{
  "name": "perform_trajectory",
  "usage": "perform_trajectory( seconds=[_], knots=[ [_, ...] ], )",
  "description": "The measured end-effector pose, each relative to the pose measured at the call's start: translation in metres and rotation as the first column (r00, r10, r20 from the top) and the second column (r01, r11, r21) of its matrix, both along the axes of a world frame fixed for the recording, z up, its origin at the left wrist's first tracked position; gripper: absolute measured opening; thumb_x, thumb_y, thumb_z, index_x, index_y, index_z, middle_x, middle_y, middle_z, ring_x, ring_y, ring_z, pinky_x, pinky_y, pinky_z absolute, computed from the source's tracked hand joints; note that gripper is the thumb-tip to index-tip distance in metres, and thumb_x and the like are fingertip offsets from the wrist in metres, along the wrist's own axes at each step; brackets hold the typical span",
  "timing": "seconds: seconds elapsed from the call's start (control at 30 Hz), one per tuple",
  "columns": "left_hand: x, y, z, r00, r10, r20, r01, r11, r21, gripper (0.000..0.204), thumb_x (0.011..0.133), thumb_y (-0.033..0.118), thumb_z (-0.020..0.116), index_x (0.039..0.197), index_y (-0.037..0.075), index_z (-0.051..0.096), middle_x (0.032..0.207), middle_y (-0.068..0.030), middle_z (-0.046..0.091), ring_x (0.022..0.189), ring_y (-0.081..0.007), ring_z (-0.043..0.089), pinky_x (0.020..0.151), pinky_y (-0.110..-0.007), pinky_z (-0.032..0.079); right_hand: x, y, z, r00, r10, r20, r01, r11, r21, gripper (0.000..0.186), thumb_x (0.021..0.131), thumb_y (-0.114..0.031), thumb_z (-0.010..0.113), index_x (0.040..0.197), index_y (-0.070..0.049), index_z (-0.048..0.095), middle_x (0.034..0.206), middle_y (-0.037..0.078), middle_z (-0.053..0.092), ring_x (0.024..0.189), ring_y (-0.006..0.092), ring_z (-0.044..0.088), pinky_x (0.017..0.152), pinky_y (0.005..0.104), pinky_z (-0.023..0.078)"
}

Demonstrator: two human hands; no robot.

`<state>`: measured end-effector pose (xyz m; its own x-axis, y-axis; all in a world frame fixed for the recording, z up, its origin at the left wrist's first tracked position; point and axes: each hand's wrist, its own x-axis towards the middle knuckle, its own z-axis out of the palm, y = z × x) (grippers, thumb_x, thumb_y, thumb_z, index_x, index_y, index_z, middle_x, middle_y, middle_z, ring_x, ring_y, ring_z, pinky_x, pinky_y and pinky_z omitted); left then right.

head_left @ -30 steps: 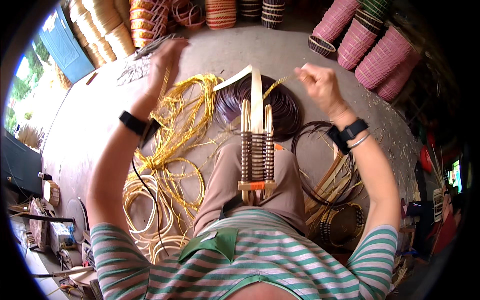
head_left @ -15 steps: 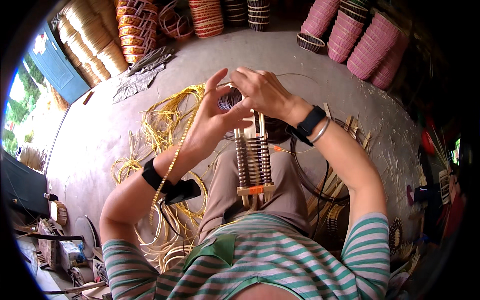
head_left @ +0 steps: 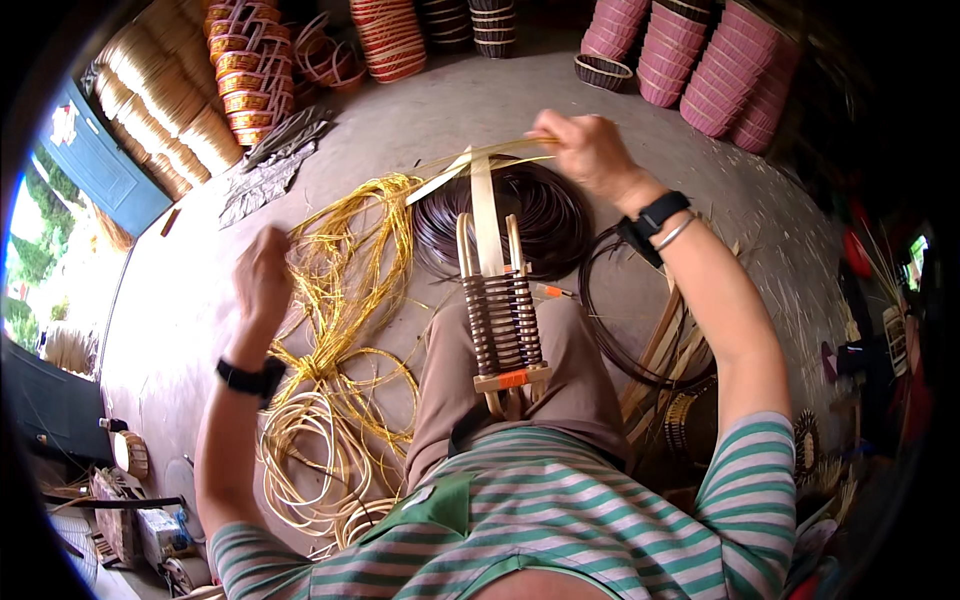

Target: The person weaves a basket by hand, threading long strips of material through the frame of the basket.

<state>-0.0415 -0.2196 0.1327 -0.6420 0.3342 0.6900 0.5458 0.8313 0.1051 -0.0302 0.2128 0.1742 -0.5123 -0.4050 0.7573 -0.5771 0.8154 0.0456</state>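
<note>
My left hand [head_left: 263, 275], blurred and closed, is raised at the left beside the tangled yellow strands [head_left: 370, 230]; I cannot make out what it holds. My right hand [head_left: 585, 150] pinches a thin yellow strip [head_left: 500, 145] high at the right. Between them on my lap stands a narrow woven piece [head_left: 505, 325] of dark winding on pale rods, with a wooden crossbar [head_left: 510, 378] at its near end and a wide pale strip [head_left: 485, 225] rising from it. Beyond it lies a coil of dark strands [head_left: 545, 215].
Stacks of pink baskets [head_left: 720, 70], red baskets [head_left: 388, 40] and pale coils [head_left: 165, 90] line the back, near a blue door [head_left: 115, 150]. Cream cane loops [head_left: 300, 460] and loose slats [head_left: 655, 350] lie beside my legs. Tools [head_left: 150, 525] crowd the lower left.
Half a second ago both hands met over the woven piece; now my left hand has pulled away down-left and my right hand has moved out to the right with the strip.
</note>
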Motion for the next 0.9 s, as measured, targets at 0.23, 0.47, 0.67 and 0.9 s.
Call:
perform_trajectory(
  seconds=[0.23, 0.47, 0.67, 0.9],
  knots=[
    [0.032, -0.27, -0.157, 0.634, 0.752, 0.18, -0.633, 0.638, -0.438, 0.021, 0.09, 0.012, 0.047, 0.109, 0.005, 0.055, 0.096, -0.0171, 0.062, 0.079, -0.0378, 0.062, 0.062, -0.048, 0.048, 0.038, 0.111, -0.04, 0.93, -0.363, 0.062, 0.351, 0.925, 0.145, 0.02, 0.088, -0.022, 0.059, 0.074, -0.009, 0.053, 0.067, 0.013, 0.063, 0.059, 0.029, 0.064, 0.047, 0.0406, 0.046],
    [0.032, -0.228, -0.205, 0.752, 0.266, 0.603, -0.095, 0.949, -0.3, 0.013, 0.084, 0.011, 0.055, 0.079, 0.0, 0.052, 0.076, -0.0243, 0.056, 0.07, -0.0436, 0.052, 0.061, -0.05, 0.04, 0.03, 0.055, -0.067, 0.946, -0.306, 0.108, 0.275, 0.932, 0.236, 0.034, 0.088, -0.034, 0.058, 0.067, -0.007, 0.053, 0.056, 0.016, 0.057, 0.052, 0.0328, 0.06, 0.043, 0.0391, 0.046],
    [0.043, -0.166, -0.156, 0.458, 0.597, 0.658, 0.009, 0.738, -0.675, 0.087, 0.06, -0.003, 0.057, 0.138, 0.027, 0.036, 0.144, -0.0211, 0.028, 0.135, -0.0382, 0.026, 0.109, -0.057, 0.018, 0.03, 0.041, -0.057, 0.968, -0.249, 0.024, 0.228, 0.916, 0.33, 0.034, 0.088, -0.033, 0.059, 0.067, -0.007, 0.048, 0.055, 0.013, 0.056, 0.051, 0.0296, 0.06, 0.041, 0.0368, 0.044],
    [0.046, 0.084, -0.018, 0.467, -0.687, 0.557, 0.132, 0.677, 0.725, 0.048, 0.097, 0.036, 0.046, 0.128, -0.001, 0.046, 0.12, -0.0117, 0.058, 0.106, -0.0185, 0.058, 0.093, -0.031, 0.043, 0.037, -0.072, -0.074, 0.999, -0.011, 0.03, 0.0, 0.939, 0.343, 0.016, 0.083, -0.016, 0.058, 0.072, -0.009, 0.049, 0.06, 0.004, 0.05, 0.049, 0.017, 0.057, 0.045, 0.0289, 0.048]
  ],
)
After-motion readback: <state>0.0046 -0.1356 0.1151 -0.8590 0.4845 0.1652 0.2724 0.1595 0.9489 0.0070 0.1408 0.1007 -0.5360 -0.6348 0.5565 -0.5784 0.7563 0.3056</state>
